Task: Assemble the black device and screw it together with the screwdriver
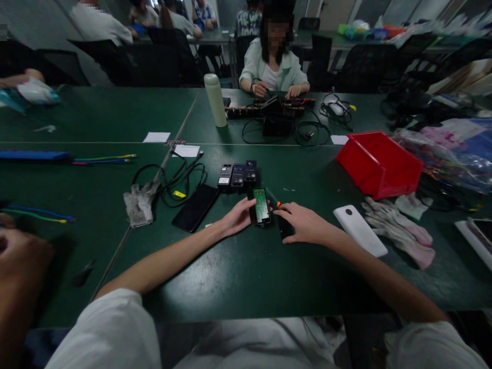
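Near the centre of the frame, the left hand (239, 216) was closed on a small black device with a bare green circuit board (261, 206), its fingers and thumb along the left side of the casing. The board faced up, with the unit just above the green table (246, 279) or resting on it (the angle did not settle which).

Right of it, the right hand (307, 224) was bent over a flat dark piece (284, 229), pinching it between fingers at the top and the thumb at the lower edge. A thin tool with an orange part (278, 204) lay between the device and those fingertips; whether they held it too, I could not tell.

Three black modules (238, 176) stood side by side just above the device in the frame. To their lower left lay a dark slab (196, 208), beside a black cable (187, 180) and a grey glove (141, 205). Right of centre lay a white slab (360, 230), near crumpled gloves (402, 230) and below a red bin (402, 177). In the upper centre, a co-worker (273, 61) sat across the table, behind a pale green bottle (216, 101).
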A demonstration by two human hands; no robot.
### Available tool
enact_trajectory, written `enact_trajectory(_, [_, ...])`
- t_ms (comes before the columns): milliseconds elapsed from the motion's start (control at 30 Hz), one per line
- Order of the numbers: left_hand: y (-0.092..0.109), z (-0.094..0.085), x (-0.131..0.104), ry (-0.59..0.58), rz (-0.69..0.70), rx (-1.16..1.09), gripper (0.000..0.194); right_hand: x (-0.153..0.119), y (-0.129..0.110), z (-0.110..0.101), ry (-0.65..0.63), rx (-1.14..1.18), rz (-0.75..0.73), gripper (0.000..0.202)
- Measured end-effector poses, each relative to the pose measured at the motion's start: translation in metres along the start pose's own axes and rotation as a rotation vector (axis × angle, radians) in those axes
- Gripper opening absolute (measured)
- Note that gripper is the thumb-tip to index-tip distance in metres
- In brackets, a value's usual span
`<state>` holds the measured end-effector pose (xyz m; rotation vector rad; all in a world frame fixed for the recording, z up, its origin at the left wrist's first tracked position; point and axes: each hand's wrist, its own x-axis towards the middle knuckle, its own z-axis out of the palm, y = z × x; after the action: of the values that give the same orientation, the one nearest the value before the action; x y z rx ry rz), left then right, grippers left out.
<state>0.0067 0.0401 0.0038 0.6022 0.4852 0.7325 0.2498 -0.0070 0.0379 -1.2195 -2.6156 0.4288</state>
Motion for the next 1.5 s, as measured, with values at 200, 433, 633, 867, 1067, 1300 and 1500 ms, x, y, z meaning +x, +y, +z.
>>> enact_trajectory(200, [0.001, 0.003, -0.002, -0.016, 0.008, 0.046, 0.033, 0.003, -0.010, 0.001, -0.015, -0.068, -0.033, 0.071])
enact_trajectory(433, [-0.001, -0.001, 0.000, -0.003, 0.003, 0.013, 0.035, 0.008, -0.018, -0.017, 0.041, -0.007, -0.049, 0.042])
enact_trajectory(633, [0.000, -0.001, 0.000, -0.036, -0.010, -0.057, 0.034, 0.011, -0.007, -0.024, 0.281, 0.203, 0.108, 0.024])
enact_trajectory(867, [-0.004, -0.004, 0.001, 0.122, 0.138, 0.063, 0.052, 0.017, 0.001, -0.004, 0.666, 0.994, 0.415, 0.023])
enact_trajectory(1067, [-0.004, 0.000, 0.001, 0.120, 0.185, 0.162, 0.060, 0.019, 0.005, 0.018, 0.745, 1.155, 0.427, 0.029])
enact_trajectory(1300, [0.004, -0.004, -0.005, 0.151, 0.331, 0.638, 0.062, 0.019, -0.007, 0.038, 0.631, 1.306, 0.533, 0.029])
enact_trajectory(1500, [0.009, 0.000, -0.010, 0.076, 0.452, 0.981, 0.050, 0.019, -0.007, 0.046, 0.617, 1.290, 0.521, 0.032])
